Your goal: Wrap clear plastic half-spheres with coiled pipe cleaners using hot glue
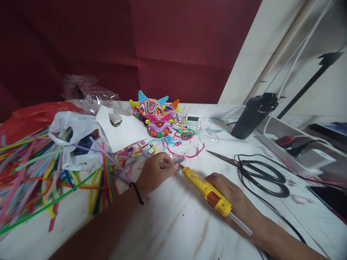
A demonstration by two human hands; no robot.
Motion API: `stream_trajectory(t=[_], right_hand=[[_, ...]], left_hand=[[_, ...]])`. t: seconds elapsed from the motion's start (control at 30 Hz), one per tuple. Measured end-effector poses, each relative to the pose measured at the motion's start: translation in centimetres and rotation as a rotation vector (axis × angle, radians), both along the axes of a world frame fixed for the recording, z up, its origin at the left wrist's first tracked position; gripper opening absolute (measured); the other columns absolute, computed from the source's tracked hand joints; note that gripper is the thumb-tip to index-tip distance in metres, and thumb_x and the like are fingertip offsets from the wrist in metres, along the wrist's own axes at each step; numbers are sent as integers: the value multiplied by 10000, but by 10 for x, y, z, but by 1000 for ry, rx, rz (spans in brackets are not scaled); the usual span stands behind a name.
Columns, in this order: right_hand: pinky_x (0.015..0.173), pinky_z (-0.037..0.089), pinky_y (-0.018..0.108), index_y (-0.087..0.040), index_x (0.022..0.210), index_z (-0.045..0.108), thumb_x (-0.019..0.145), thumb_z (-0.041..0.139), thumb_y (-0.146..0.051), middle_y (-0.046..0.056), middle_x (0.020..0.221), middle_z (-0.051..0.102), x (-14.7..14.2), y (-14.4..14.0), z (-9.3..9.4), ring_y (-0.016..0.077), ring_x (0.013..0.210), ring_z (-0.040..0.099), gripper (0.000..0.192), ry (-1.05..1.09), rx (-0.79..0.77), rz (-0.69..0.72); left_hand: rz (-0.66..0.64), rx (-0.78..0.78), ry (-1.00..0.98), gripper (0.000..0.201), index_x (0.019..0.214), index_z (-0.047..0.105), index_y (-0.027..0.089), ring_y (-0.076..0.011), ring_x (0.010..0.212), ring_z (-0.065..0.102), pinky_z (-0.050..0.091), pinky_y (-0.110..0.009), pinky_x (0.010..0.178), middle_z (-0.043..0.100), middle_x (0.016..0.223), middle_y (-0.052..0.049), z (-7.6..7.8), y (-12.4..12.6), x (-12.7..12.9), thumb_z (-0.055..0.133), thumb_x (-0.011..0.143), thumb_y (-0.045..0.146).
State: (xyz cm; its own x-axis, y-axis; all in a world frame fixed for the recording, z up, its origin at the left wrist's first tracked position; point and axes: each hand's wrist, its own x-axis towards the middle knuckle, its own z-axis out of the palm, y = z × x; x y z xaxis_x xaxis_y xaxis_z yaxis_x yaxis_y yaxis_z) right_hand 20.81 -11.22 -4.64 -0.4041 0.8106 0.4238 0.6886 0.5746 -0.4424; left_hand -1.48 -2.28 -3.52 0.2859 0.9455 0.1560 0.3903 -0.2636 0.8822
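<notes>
Glue gun (206,189) lies in right hand (230,196), grip wrapped round its yellow body, nozzle meeting the small pinkish piece (176,159) | left hand (154,171) pinches that piece on the worktop (168,224), too blurry to make out | scissors (255,173) just right, tangled with black cable (271,206) | pipe cleaners (40,173) cut off at left edge

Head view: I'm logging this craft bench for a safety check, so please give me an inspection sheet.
Surface: white table, smudged.
Job's things: yellow glue gun, nozzle at a small clear piece.
Clutter: pipe cleaners, plastic bags, white card, colourful mask, scissors, timer.
Grippers: left hand pinches the piece; right hand grips the gun.
Cables: black cord loops by the scissors; white cable on the wall.
Surroundings: red backdrop, black bottle.
</notes>
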Motion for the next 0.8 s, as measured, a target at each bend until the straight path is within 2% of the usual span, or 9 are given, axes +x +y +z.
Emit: stream_trajectory(t=[0.8], right_hand=[[592, 451, 315, -214, 908, 493, 939, 400, -182, 44, 830, 585, 0, 0, 1, 176, 672, 563, 103, 26, 38, -37]], left_hand=[[19, -29, 1, 152, 686, 520, 203, -66, 349, 351, 234, -178, 371, 417, 394, 107, -1, 1, -1, 636, 701, 300]])
